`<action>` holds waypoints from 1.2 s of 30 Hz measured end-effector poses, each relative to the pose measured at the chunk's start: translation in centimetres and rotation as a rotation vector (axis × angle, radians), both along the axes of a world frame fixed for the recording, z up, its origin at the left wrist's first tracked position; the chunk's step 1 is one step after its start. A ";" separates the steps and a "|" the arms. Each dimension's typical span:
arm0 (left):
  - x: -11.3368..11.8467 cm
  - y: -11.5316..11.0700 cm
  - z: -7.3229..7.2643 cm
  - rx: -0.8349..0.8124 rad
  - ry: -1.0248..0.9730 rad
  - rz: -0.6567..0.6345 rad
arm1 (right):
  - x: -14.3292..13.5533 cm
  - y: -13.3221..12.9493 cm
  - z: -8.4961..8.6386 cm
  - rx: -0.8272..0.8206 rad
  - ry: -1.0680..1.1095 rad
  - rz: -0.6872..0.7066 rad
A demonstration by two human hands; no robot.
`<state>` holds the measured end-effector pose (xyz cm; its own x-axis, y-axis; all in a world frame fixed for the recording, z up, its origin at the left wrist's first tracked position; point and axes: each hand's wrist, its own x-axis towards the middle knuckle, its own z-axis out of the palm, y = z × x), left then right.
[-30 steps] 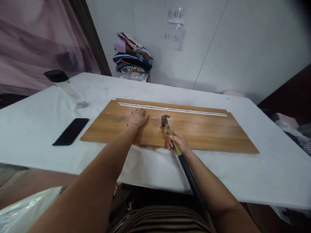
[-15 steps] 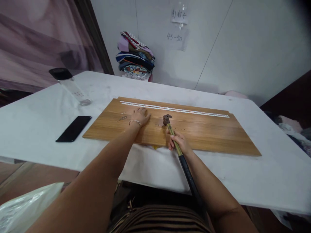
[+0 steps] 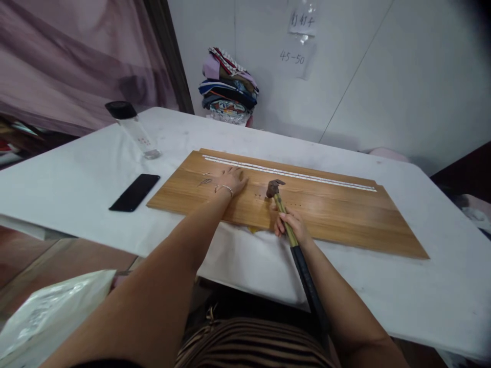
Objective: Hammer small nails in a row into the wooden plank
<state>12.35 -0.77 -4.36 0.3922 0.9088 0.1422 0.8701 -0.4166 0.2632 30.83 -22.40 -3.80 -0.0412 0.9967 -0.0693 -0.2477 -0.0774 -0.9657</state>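
A wooden board [image 3: 345, 220] lies on the white table. My right hand [image 3: 294, 225] is closed round the handle of a claw hammer [image 3: 292, 236], high up near its rusty head. The hammer head rests over the middle of the board, its black grip slanting back toward my body. Flat on the board to the left lies my left hand [image 3: 233, 180], fingers spread, a bracelet at its wrist. Several loose nails [image 3: 206, 181] lie just left of it. A row of small dark dots [image 3: 293, 204] runs along the board on both sides of the hammer head; nails or holes, I cannot tell.
Two white measuring strips [image 3: 287, 173] run along the board's far side. Left of the board are a black phone [image 3: 135, 192] and a clear bottle [image 3: 136, 134] with a black lid. Folded cloth [image 3: 229, 89] is piled beyond the table, by the wall.
My view has turned slightly left, so everything sits further right in the picture. Both hands and the hammer keep nearly the same places on the board.
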 end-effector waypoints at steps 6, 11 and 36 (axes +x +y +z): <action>0.1 0.0 0.1 -0.007 0.023 0.005 | 0.2 0.0 -0.2 -0.014 -0.013 0.004; 0.1 -0.1 0.0 -0.013 0.016 0.007 | 0.1 0.0 0.1 -0.001 -0.014 -0.013; 0.0 -0.1 0.3 -0.011 0.028 -0.014 | 0.0 0.2 -0.5 -0.017 0.026 -0.001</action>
